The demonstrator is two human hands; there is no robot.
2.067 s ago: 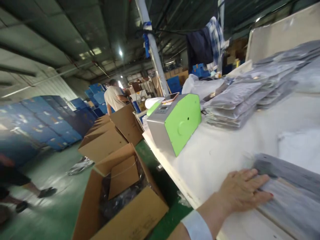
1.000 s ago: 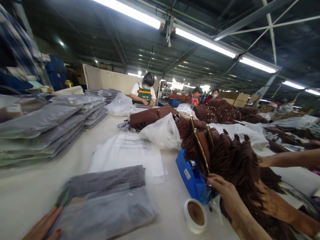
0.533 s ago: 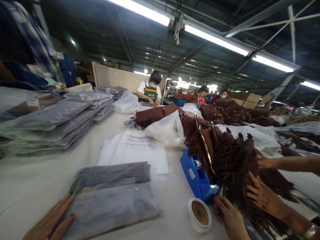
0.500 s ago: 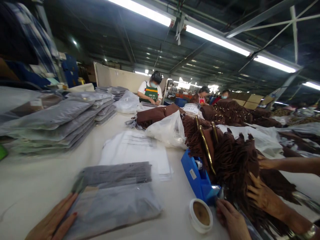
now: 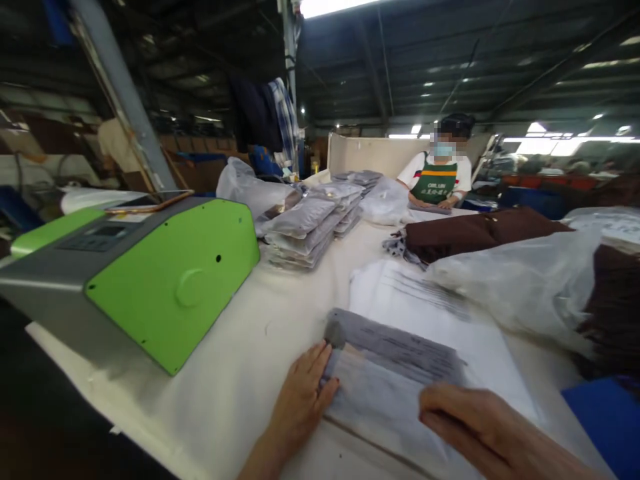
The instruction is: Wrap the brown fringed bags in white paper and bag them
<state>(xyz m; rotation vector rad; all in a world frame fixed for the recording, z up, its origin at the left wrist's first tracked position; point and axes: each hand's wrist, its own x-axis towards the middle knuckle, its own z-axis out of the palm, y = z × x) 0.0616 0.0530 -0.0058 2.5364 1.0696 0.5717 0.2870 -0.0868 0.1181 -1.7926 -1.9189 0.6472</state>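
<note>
- Lower centre: a grey bagged package (image 5: 395,393) lies flat on the white table (image 5: 300,300).
- The left hand (image 5: 303,387) stays open, resting along its left edge.
- The right hand (image 5: 470,420) has left the blue dispenser (image 5: 607,420), lower right, and curls over the package's right side; any grip cannot be told.
- Work now seems centred on the package.

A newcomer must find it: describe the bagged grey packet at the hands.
On the white table, start at the big green-sided machine and look right. There the bagged grey packet lies flat between the left hand and right hand. Unlike the stacked packets farther back, it sits outside their pile.
</note>
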